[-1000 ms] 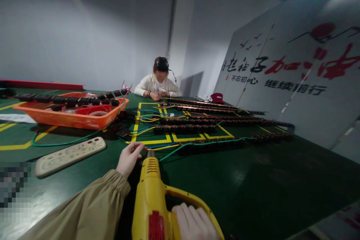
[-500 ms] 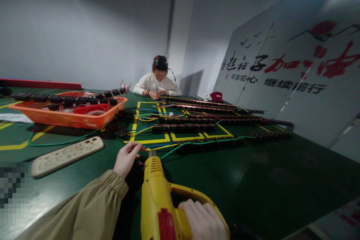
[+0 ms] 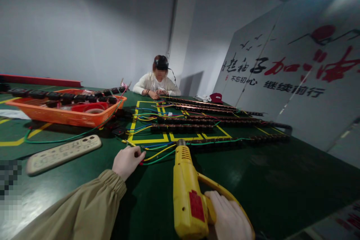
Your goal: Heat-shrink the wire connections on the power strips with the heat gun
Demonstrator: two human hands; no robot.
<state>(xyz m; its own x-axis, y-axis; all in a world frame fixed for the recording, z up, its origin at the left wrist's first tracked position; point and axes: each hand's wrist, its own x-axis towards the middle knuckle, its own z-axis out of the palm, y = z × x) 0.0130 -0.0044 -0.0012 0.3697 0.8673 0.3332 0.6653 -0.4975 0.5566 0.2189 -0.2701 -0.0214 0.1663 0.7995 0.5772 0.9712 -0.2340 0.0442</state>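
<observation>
The yellow heat gun [image 3: 188, 191] is over the green table [image 3: 270, 180], its handle gripped by the right hand [image 3: 229, 213]. The left hand [image 3: 127, 162] curls by the green wire's [image 3: 160, 161] end; I can't tell if it pinches it. Beyond lie black strips [image 3: 182, 128] and an orange basket [image 3: 71, 118].

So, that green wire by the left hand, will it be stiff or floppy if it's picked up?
Probably springy rather than limp: the green wire bows smoothly near the left hand. It's likely light, being thin. It may not lift freely, since it seems to run on along the dark strip.
</observation>
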